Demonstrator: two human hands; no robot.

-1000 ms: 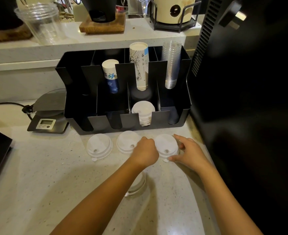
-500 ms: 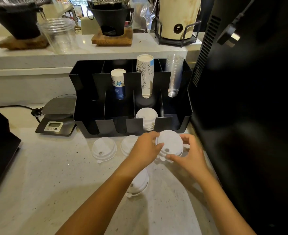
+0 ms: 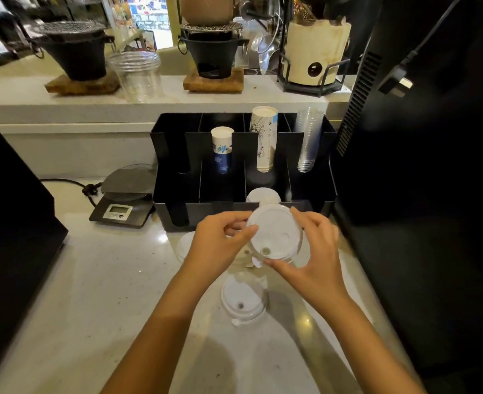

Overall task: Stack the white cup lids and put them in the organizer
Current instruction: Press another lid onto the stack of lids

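Both hands hold one round white plastic cup lid (image 3: pixel 274 231) in the air, just in front of the black divided organizer (image 3: pixel 314 191). The left hand (image 3: pixel 220 245) pinches its left edge; the right hand (image 3: pixel 317 245) grips its right edge. Another white lid (image 3: pixel 243 300) lies on the pale stone counter (image 3: pixel 92 294) below.
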